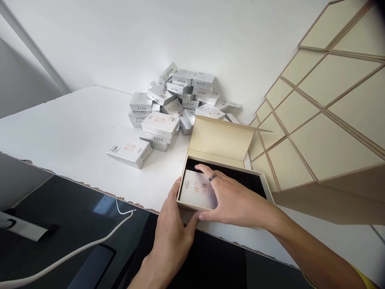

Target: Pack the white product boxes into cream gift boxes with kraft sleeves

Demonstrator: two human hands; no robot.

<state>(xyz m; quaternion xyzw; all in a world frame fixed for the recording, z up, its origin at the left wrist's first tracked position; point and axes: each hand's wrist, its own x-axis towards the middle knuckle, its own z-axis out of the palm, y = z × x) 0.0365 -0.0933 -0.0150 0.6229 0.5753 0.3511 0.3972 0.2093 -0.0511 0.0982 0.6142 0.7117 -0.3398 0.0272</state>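
Note:
A cream gift box with its lid raised stands at the table's front edge. Inside its black interior, at the left end, lies a small silver-white carton printed with reddish characters. My left hand grips the gift box's left front corner, fingers along the side and thumb at the front wall. My right hand, with a dark ring, curves over the small carton; its index finger reaches the carton's far edge and its thumb rests by the front rim, close to my left thumb. The other right fingertips are hidden.
A heap of silver cartons leans by the wall, with a single carton left of it. Cream gift boxes are stacked high on the right. The white table has a chipped front edge; a white cable hangs below.

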